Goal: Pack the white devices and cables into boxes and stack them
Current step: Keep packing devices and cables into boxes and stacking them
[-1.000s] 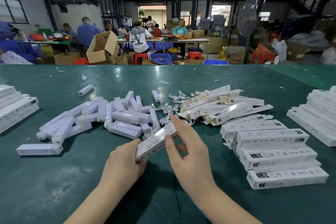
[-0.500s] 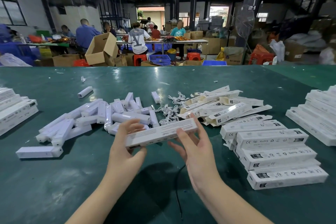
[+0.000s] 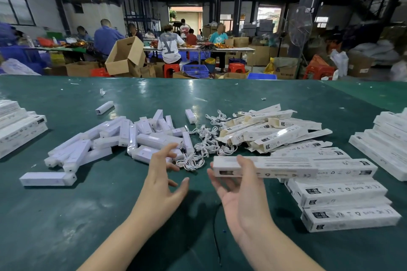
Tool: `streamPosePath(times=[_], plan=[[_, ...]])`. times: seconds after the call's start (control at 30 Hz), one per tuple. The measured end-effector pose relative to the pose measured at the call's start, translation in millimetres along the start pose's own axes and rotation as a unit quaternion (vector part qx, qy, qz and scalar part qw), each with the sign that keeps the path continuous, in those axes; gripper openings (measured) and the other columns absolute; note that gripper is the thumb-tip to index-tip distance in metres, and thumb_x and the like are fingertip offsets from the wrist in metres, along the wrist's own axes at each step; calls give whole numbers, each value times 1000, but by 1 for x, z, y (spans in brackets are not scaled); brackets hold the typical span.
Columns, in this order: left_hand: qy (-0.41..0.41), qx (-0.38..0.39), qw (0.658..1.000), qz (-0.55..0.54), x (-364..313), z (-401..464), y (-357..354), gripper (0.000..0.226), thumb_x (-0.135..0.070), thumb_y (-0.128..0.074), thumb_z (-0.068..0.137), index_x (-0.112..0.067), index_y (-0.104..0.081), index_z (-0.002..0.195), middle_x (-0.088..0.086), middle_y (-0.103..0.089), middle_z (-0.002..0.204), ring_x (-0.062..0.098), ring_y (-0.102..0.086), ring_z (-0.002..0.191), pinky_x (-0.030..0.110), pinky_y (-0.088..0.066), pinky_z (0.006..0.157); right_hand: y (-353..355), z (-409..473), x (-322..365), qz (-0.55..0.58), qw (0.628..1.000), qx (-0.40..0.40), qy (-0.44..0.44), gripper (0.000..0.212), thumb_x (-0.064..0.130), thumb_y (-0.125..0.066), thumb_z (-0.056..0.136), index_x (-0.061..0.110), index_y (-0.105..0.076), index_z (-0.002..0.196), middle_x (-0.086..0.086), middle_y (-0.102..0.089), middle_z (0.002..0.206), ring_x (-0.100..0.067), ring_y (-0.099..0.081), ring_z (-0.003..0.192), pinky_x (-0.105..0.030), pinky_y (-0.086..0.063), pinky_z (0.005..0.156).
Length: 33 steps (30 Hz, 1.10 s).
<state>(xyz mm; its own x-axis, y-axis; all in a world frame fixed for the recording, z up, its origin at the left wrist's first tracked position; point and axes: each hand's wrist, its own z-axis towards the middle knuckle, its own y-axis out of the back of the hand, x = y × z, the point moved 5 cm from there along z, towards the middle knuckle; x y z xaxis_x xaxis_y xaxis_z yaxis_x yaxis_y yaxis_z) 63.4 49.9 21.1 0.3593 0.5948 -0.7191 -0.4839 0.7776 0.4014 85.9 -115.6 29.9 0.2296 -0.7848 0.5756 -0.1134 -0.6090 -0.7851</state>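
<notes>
A long packed box [image 3: 264, 166] is held flat in the right hand [image 3: 240, 191], fingers curled under its left end, so that it can be slid toward the stack of filled boxes [image 3: 343, 202] near the bench's right edge. The left hand [image 3: 164, 174] is kept free, fingers loosely spread, just beside the white devices [image 3: 141, 138] and cables [image 3: 204, 141] heaped mid-bench, probably for the next pick.
</notes>
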Motion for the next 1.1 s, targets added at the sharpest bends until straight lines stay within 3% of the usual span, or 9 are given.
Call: streamPosePath(times=[0.13,0.23,0.4,0.57,0.8,0.93,1.1], plan=[[25,-5,1000,5,6,2,3,62,3,-65,82,-44,-43,117,-9,-48,115,6,-56,96,16,-51,68,0,1,11,84,995,-47,-35,24,16,-61,93,5,-56,112,-20,-60,101,-26,-60,84,-26,-56,51],[37,-5,999,13,7,4,3,52,6,-62,81,-38,-52,106,-8,-50,110,5,-57,93,18,-52,68,2,3,12,63,994,-70,-48,20,10,-66,88,5,-57,104,-14,-55,97,-21,-57,80,-21,-51,57],[50,-2,999,-4,7,5,4,51,12,-59,79,-33,-58,102,-6,-52,103,7,-57,90,15,-51,67,0,4,13,25,997,-65,-9,62,-8,-72,77,0,-46,133,-8,-55,100,-13,-55,83,-20,-48,69],[54,7,998,-11,6,4,4,51,13,-58,79,-33,-58,101,-3,-56,101,7,-58,84,15,-51,66,8,8,9,-8,997,-73,-16,54,-11,-64,83,-4,-46,134,-8,-57,92,-12,-56,77,-21,-46,67],[64,23,998,-14,9,2,1,45,12,-55,81,-29,-61,98,-4,-59,97,7,-57,82,20,-51,68,17,14,18,-29,993,-118,-1,22,18,-46,102,10,-51,122,-7,-64,86,-17,-53,69,-27,-44,60],[62,35,997,-4,11,2,0,43,11,-54,81,-29,-62,96,-6,-59,94,7,-57,82,14,-47,68,19,14,23,-35,991,-133,-3,36,45,-42,99,14,-57,109,-8,-65,90,-21,-56,74,-32,-44,64],[68,45,997,-4,13,1,-2,41,10,-54,83,-29,-64,93,-9,-60,86,6,-56,78,11,-44,66,23,18,20,-58,989,-134,-15,51,52,-36,99,10,-65,100,-6,-65,86,-20,-56,71,-32,-43,66]])
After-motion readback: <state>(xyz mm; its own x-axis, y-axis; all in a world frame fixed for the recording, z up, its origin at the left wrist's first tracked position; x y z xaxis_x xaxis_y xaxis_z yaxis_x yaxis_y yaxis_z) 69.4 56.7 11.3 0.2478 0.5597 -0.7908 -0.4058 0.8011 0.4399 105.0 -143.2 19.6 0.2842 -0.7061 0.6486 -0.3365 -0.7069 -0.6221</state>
